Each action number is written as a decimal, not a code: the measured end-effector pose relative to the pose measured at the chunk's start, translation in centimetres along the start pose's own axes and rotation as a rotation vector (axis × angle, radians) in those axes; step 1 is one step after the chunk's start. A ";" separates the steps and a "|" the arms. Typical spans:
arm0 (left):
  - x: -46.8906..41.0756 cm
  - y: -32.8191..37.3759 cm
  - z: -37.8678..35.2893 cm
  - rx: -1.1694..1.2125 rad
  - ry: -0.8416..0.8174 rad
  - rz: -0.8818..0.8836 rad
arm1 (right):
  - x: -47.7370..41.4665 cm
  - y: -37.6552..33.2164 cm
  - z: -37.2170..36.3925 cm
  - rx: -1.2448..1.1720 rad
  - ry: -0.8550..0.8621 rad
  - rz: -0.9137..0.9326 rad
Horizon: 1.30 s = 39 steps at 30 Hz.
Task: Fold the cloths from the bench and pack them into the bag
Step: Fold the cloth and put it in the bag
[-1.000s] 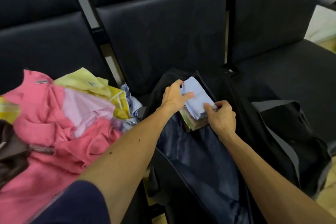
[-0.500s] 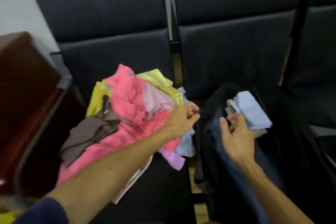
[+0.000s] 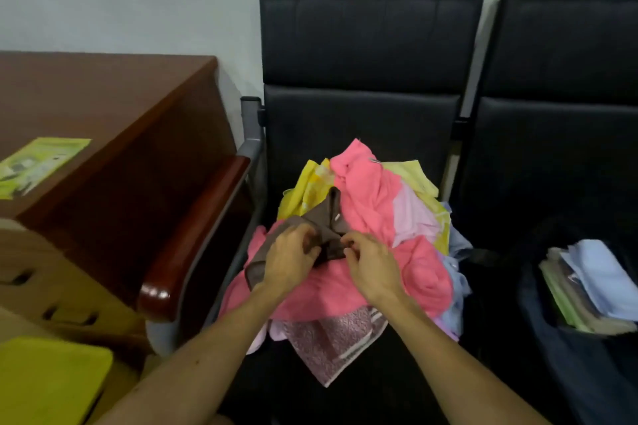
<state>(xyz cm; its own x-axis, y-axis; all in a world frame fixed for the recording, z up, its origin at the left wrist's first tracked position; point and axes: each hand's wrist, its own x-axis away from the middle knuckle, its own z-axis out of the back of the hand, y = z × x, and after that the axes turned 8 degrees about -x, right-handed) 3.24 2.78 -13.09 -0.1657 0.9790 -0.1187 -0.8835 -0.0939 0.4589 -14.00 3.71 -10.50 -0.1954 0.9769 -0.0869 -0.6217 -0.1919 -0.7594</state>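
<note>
Now I see the brown cloth (image 3: 329, 217) atop the cloth pile (image 3: 371, 197) on the bench (image 3: 359, 128) | left hand (image 3: 288, 260) fingers curled round it | right hand (image 3: 371, 264) seems to pinch its edge, blurred | bag (image 3: 569, 373) just right of the pile, folded stack (image 3: 600, 283) lying inside.

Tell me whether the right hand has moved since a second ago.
Yes: the right hand went left, from the bag to the brown cloth.

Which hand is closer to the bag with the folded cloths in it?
Right. The right hand grips the brown cloth on the side toward the bag; the left hand grips the same cloth, farther from the bag.
</note>
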 end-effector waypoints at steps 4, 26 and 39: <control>-0.4 -0.7 -0.8 -0.029 -0.025 -0.100 | -2.0 -1.2 -1.9 0.252 -0.165 0.011; 4.0 7.4 18.4 0.200 0.486 -0.452 | 3.8 -19.2 11.2 0.065 0.445 0.494; 12.5 6.9 24.6 0.232 -0.175 -0.496 | 15.7 -22.4 22.9 0.342 0.456 0.611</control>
<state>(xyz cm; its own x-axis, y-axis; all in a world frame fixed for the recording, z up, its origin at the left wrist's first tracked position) 5.84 18.80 10.26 0.3363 0.9130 -0.2308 -0.7147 0.4070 0.5688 -20.50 21.23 19.94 -0.2927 0.6194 -0.7285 -0.7163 -0.6467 -0.2620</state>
